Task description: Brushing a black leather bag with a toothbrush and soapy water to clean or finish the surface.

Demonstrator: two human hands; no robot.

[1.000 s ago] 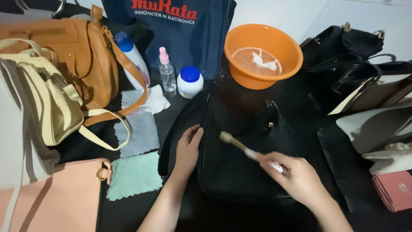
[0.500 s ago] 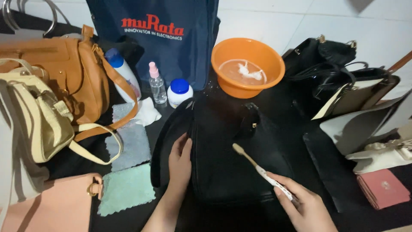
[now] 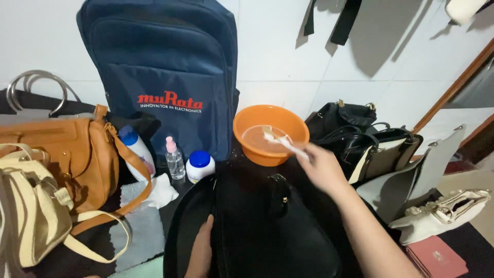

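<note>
At the far middle of the bench (image 3: 154, 247), the right hand (image 3: 323, 167) reaches out to an orange bowl (image 3: 271, 135) and dips the head of a small white brush (image 3: 280, 141) into the cloudy liquid inside; the bowl stands just beyond the black bag (image 3: 272, 231), close enough that the brush can go from one to the other with a short reach. Its grip is closed around the brush handle, fingers pinched near the end. The left hand (image 3: 201, 252) lies flat on the near left side of the black bag, fingers loosely spread and holding nothing, apparently pressing the bag so it stays put. To the left stand a small spray bottle (image 3: 174, 157), a blue-capped jar (image 3: 200, 166) and a larger white bottle (image 3: 137, 152), with grey cloths (image 3: 139, 229) nearby. A navy backpack (image 3: 164, 72) leans against the wall, and a tan handbag (image 3: 62, 154) sits far left.
</note>
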